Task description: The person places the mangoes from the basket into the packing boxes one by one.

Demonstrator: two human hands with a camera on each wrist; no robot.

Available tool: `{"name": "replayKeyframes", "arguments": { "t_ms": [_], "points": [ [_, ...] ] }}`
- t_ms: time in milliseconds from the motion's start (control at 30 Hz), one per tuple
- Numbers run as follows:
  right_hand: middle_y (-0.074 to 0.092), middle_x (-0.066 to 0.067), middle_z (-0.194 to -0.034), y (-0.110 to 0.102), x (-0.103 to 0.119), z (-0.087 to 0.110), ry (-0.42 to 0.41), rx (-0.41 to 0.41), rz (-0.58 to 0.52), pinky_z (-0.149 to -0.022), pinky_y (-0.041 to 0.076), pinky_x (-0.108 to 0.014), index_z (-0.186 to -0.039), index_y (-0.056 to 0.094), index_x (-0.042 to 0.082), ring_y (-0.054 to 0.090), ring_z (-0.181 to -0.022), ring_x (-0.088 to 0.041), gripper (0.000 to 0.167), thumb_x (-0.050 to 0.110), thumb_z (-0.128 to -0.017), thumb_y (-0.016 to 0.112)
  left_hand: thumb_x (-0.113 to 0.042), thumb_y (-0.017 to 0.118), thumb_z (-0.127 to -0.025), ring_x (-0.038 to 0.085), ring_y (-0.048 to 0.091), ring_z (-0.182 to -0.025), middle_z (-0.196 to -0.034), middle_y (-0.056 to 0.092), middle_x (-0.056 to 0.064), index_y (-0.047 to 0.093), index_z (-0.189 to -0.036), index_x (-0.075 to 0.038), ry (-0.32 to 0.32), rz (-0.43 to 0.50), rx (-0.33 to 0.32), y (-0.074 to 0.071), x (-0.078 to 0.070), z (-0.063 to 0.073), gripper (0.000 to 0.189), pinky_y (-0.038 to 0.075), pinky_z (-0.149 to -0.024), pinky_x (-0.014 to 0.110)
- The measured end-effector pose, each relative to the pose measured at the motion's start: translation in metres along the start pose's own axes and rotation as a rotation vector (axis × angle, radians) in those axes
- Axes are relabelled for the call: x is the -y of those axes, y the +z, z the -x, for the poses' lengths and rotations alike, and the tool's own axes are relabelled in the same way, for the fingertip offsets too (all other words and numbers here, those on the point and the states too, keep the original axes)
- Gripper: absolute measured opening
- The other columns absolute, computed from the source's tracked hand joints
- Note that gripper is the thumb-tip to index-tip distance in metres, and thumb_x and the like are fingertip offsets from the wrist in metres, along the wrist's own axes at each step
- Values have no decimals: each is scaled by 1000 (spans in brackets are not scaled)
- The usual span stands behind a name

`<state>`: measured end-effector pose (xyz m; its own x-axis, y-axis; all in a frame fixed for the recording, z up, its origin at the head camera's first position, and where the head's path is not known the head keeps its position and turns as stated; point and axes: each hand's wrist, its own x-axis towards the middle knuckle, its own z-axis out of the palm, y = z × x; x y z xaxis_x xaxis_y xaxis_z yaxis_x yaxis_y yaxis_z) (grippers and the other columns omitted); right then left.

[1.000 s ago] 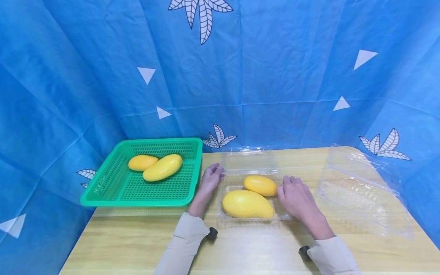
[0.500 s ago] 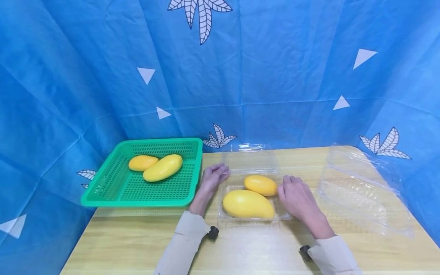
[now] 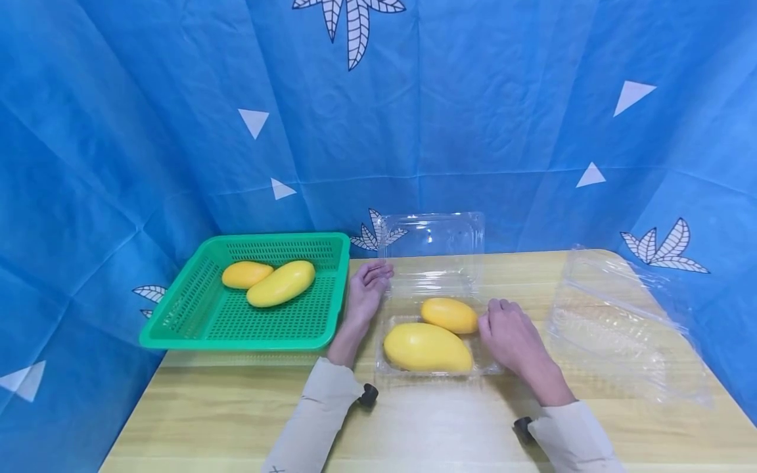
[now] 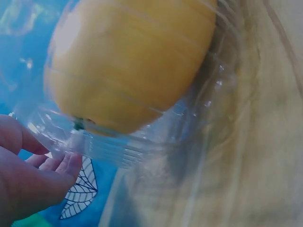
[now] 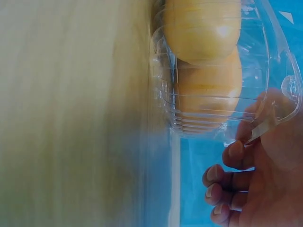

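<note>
A clear plastic clamshell container (image 3: 387, 372) stands on the table with its lid (image 3: 434, 240) raised nearly upright at the back. Two yellow mangoes lie in its base, a larger one (image 3: 427, 348) in front and a smaller one (image 3: 449, 315) behind. My left hand (image 3: 365, 292) is at the lid's left edge; in the left wrist view, its fingertips (image 4: 71, 163) pinch the clear plastic. At the right side, my right hand (image 3: 511, 335) holds the container's rim, which the right wrist view shows between thumb and finger (image 5: 236, 151).
A green plastic basket (image 3: 236, 343) at the left holds two more mangoes (image 3: 280, 284). More clear plastic containers (image 3: 615, 335) lie at the right of the wooden table (image 3: 236, 420). A blue patterned cloth (image 3: 503, 98) hangs behind the table.
The lid has swung up from lying low at the back to nearly upright. My left hand has moved slightly up with it. The right hand stays at the container's right rim.
</note>
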<state>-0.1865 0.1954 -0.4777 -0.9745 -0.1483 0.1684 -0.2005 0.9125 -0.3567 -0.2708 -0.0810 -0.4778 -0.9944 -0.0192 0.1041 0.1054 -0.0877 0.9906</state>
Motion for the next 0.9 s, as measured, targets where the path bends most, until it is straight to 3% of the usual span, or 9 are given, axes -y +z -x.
{"name": "replayKeyframes", "arguments": {
  "t_ms": [267, 533, 900],
  "points": [
    [44, -8, -75, -2, -2, -5, 13, 17, -6, -62, 41, -39, -80, 46, 7, 44, -72, -28, 25, 15, -103, 42, 10, 56, -98, 35, 64, -121, -128, 66, 23, 56, -132, 8, 72, -93, 1, 7, -13, -2, 35, 53, -100, 32],
    [43, -9, -74, -1, -1, -16, 10, 15, -19, -63, 38, -37, -79, 45, 7, 42, -71, -29, 25, 15, -103, 40, 6, 54, -101, 31, 64, -120, -125, 68, 19, 60, -131, 1, 87, -175, -48, 12, -31, -3, 31, 51, -103, 36],
    [45, -11, -76, 1, -2, -33, -11, 23, 5, -63, 41, -41, -79, 45, 5, 44, -71, -30, 28, 15, -104, 39, 6, 54, -101, 26, 61, -125, -125, 70, 13, 62, -130, -2, 191, -244, -39, 10, -37, -5, 31, 48, -108, 38]
  ]
}}
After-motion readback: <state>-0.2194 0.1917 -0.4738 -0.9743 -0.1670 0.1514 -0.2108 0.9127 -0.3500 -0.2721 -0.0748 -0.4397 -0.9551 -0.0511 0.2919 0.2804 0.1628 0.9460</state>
